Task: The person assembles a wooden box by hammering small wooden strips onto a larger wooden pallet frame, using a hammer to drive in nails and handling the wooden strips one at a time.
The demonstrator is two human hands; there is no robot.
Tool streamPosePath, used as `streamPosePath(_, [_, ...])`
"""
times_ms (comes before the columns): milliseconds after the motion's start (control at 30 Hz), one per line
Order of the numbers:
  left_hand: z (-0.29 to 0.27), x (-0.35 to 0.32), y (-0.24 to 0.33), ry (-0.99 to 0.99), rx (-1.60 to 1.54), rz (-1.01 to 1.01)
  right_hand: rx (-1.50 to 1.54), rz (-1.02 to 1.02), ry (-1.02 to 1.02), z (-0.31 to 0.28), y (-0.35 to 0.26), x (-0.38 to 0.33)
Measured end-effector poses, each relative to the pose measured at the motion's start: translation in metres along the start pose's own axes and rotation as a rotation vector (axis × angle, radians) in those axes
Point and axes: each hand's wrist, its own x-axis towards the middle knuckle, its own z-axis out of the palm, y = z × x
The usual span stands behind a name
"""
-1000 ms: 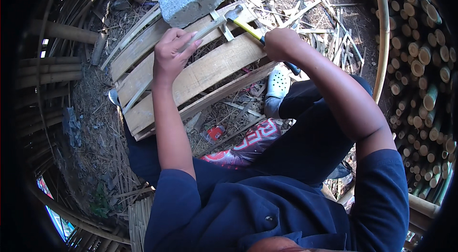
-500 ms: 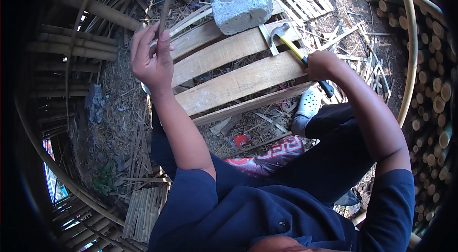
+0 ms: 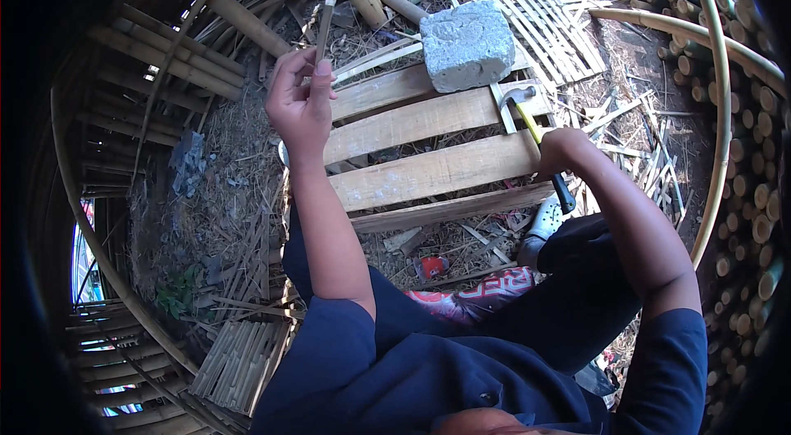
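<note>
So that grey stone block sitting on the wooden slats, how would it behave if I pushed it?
The grey stone block looks dense, so probably heavy for its size. Its flat faces and blocky shape suggest it would drag, not roll. Its rough surface on the wooden slats likely grips rather than slips.

The ground (image 3: 206, 221) was bare earth strewn with straw and bamboo offcuts. A slatted wooden panel (image 3: 428, 171) lay flat on it. A grey stone block (image 3: 466, 44) sat on the panel's far edge.

Yellow-handled hammer (image 3: 534, 132), grey stone block (image 3: 466, 44)
</note>
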Motion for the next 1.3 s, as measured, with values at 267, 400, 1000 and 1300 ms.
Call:
streamPosePath(267, [0.115, -0.069, -0.033, -0.566, 0.204, -0.126, 0.302, 0.12, 0.414, 0.004, 0.015, 0.022])
streamPosePath(400, [0.138, -0.095, -0.066, -0.719, 0.168, -0.186, 0.29, 0.087, 0.565, -0.004, 0.016, 0.024])
streamPosePath(1000, [0.152, -0.122, -0.101, -0.763, 0.164, -0.276, 0.309, 0.092, 0.138, 0.011, 0.003, 0.023])
streamPosePath(1300, [0.143, -0.118, -0.092, -0.783, 0.099, -0.194, 0.195, 0.053, 0.447, 0.013, 0.023, 0.03])
